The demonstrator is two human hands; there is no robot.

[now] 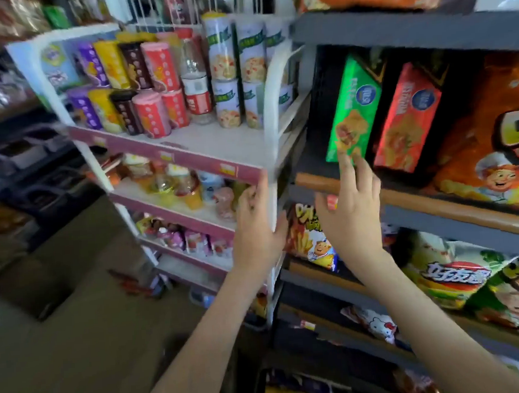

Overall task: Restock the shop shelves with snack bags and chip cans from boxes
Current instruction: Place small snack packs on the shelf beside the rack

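my left hand (pixel 258 224) grips the white rack (pixel 272 109) post, right hand (pixel 352 202) empty, fingers spread by the green box (pixel 352 110) — a careless nudge could topple it.

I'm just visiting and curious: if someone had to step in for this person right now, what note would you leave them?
Left hand: grip closed on the white rack's corner post.
Right hand: open, empty, fingers at the green box on the grey shelf.
Stock: chip cans fill the rack's top tier; a red box stands beside the green one; snack bags lie below.
Done: these shelves look stocked.
Left: no supply box clearly in view; find one and continue.
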